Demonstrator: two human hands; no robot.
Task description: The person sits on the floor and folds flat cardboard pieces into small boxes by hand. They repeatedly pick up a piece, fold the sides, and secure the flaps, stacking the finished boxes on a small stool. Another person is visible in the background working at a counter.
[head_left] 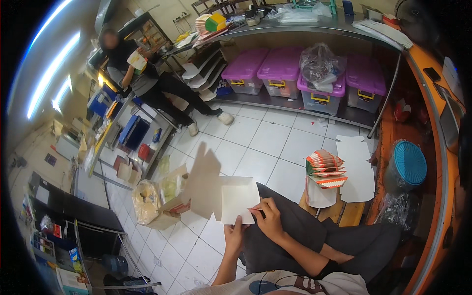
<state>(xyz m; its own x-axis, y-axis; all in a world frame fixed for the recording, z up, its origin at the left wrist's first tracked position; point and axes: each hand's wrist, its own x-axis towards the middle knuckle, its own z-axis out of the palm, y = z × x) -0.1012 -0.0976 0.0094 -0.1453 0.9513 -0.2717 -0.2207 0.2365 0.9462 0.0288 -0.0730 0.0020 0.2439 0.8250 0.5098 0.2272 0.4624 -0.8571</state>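
Note:
A white paperboard food box [239,195], partly folded up, rests over my lap with its tall lid flap [204,184] standing open to the left. My left hand [234,241] grips the near wall, its thumb over the edge and the other fingers hidden beneath. At the near right corner my right hand [268,220] pinches the box wall between thumb and fingertips. To the right, a fanned stack of orange-and-white folded cartons [326,169] sits beside flat white carton blanks [356,169] on a wooden stool [336,214].
Purple-lidded storage bins [278,65] stand under a metal table [295,27] at the back. Another person [142,73] stands at the far left, holding a carton. A cardboard box [172,196] with plastic bags is on the tiled floor to my left. A blue-lidded tub [409,163] stands right.

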